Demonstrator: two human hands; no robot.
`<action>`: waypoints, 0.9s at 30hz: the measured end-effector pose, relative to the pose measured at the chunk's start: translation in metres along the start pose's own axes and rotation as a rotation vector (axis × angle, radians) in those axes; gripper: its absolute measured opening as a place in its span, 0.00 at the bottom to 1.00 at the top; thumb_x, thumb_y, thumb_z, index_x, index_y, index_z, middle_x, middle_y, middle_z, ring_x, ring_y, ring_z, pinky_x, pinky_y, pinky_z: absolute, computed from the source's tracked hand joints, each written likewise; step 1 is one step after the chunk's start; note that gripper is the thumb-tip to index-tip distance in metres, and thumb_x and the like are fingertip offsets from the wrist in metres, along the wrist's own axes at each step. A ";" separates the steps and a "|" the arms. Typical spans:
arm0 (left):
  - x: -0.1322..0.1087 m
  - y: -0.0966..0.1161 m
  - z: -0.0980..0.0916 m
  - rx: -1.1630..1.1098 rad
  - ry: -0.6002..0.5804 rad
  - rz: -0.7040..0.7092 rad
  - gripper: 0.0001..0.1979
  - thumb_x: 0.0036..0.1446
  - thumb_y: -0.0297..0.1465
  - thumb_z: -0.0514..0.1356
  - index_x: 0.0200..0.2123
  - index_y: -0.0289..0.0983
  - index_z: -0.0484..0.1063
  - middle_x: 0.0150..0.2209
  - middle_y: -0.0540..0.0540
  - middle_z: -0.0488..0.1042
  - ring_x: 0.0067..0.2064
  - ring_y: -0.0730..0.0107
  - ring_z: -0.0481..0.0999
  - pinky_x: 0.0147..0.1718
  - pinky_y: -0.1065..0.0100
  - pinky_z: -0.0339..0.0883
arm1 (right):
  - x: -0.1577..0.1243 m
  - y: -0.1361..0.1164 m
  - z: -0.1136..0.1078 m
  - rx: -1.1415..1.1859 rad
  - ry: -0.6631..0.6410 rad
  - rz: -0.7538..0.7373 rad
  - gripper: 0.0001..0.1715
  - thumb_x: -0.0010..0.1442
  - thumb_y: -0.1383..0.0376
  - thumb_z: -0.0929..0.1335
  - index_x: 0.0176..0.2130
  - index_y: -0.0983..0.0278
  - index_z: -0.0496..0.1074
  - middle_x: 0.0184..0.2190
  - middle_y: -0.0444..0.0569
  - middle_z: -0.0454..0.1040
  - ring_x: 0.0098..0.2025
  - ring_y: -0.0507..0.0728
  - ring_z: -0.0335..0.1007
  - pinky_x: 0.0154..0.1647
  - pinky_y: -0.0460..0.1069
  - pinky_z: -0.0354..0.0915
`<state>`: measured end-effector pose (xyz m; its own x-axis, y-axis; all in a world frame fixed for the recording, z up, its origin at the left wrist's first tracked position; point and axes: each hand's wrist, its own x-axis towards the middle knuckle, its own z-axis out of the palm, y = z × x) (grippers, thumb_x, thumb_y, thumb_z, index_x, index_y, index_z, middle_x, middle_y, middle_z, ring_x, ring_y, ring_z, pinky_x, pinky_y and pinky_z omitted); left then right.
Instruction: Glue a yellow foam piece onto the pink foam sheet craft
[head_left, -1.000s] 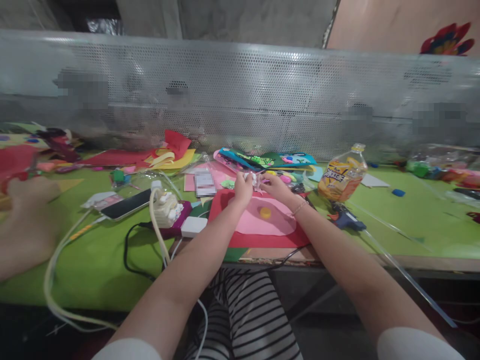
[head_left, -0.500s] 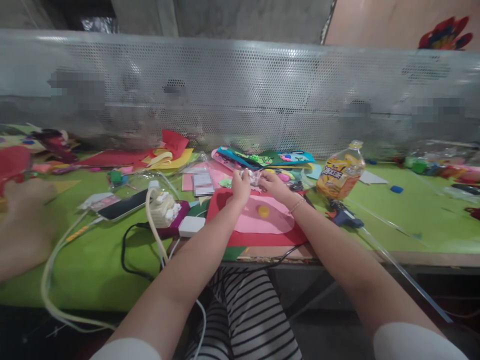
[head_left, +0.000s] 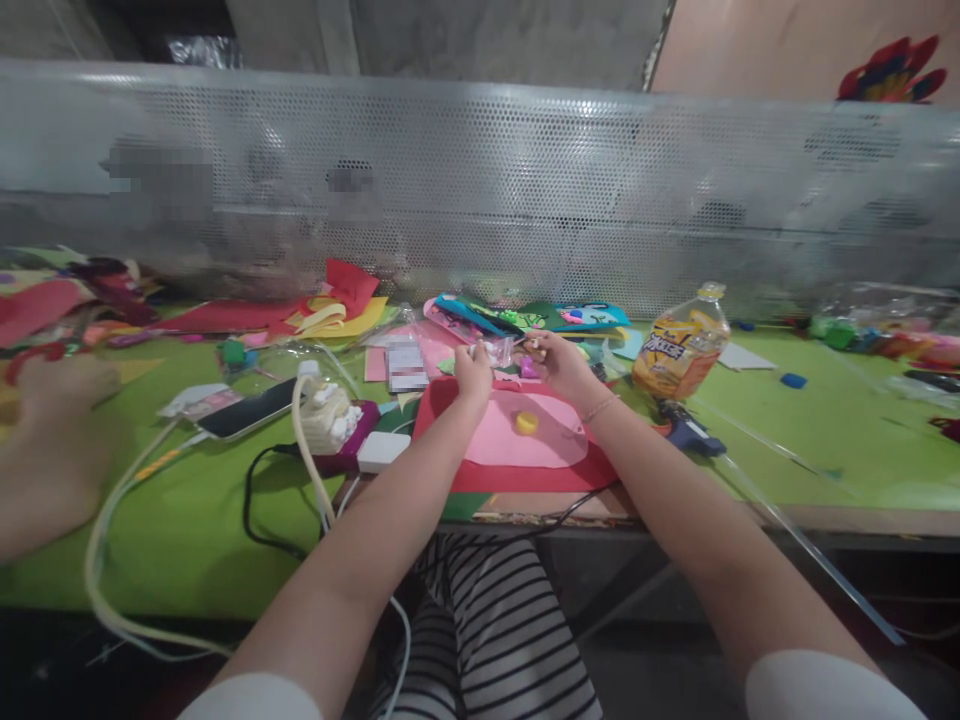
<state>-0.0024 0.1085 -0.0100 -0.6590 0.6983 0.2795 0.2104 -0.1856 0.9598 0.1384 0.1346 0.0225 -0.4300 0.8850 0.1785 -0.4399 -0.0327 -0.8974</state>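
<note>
My left hand (head_left: 474,374) and my right hand (head_left: 553,362) are both out over the far end of a pink felt shape (head_left: 525,440) that lies on a red sheet (head_left: 517,475). The left hand's fingers are pinched on a small clear plastic bag (head_left: 495,350). Closed fingers on the right hand pinch something tiny that I cannot make out, a short way right of the bag. A small yellow round piece (head_left: 526,423) sits on the pink felt just below both hands.
Coloured felt pieces (head_left: 540,318) pile behind the hands. An orange drink bottle (head_left: 681,345) and a blue glue gun (head_left: 684,430) lie to the right. A phone (head_left: 247,408), a white charger (head_left: 382,452) and cables sit left. Another person's hand (head_left: 52,440) rests far left. A perforated metal screen (head_left: 480,190) backs the green table (head_left: 187,520).
My hands have drawn apart: the right one moved right, away from the bag that the left still holds. The other person's hand shifted slightly.
</note>
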 end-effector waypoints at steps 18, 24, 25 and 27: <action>-0.005 0.004 0.002 -0.294 -0.079 -0.104 0.05 0.55 0.33 0.52 0.29 0.39 0.56 0.22 0.52 0.64 0.22 0.72 0.66 0.25 0.68 0.61 | 0.004 0.007 -0.002 -0.296 -0.042 -0.172 0.13 0.40 0.75 0.61 0.28 0.65 0.68 0.25 0.42 0.68 0.26 0.47 0.61 0.25 0.42 0.59; -0.012 0.012 0.003 -0.435 -0.133 -0.120 0.08 0.46 0.23 0.55 0.30 0.38 0.58 0.23 0.53 0.66 0.22 0.75 0.68 0.25 0.69 0.65 | 0.001 0.008 0.001 -0.792 -0.068 -0.353 0.11 0.48 0.63 0.63 0.31 0.65 0.71 0.25 0.42 0.68 0.25 0.49 0.57 0.27 0.45 0.55; -0.012 0.013 0.003 -0.461 -0.149 -0.124 0.10 0.44 0.22 0.56 0.30 0.38 0.58 0.24 0.53 0.66 0.23 0.75 0.69 0.27 0.69 0.66 | 0.000 0.007 0.001 -0.827 -0.095 -0.357 0.10 0.48 0.63 0.63 0.29 0.65 0.71 0.25 0.42 0.68 0.26 0.49 0.58 0.28 0.46 0.55; -0.013 0.016 0.004 -0.522 -0.178 -0.126 0.12 0.41 0.20 0.57 0.30 0.37 0.59 0.26 0.53 0.67 0.24 0.76 0.70 0.29 0.68 0.68 | -0.002 0.006 0.002 -0.862 -0.155 -0.345 0.09 0.48 0.62 0.63 0.27 0.65 0.70 0.24 0.42 0.68 0.26 0.49 0.58 0.29 0.46 0.55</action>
<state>0.0124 0.0987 0.0013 -0.5146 0.8345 0.1970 -0.2772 -0.3794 0.8827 0.1348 0.1319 0.0181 -0.5118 0.7080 0.4866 0.1458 0.6298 -0.7630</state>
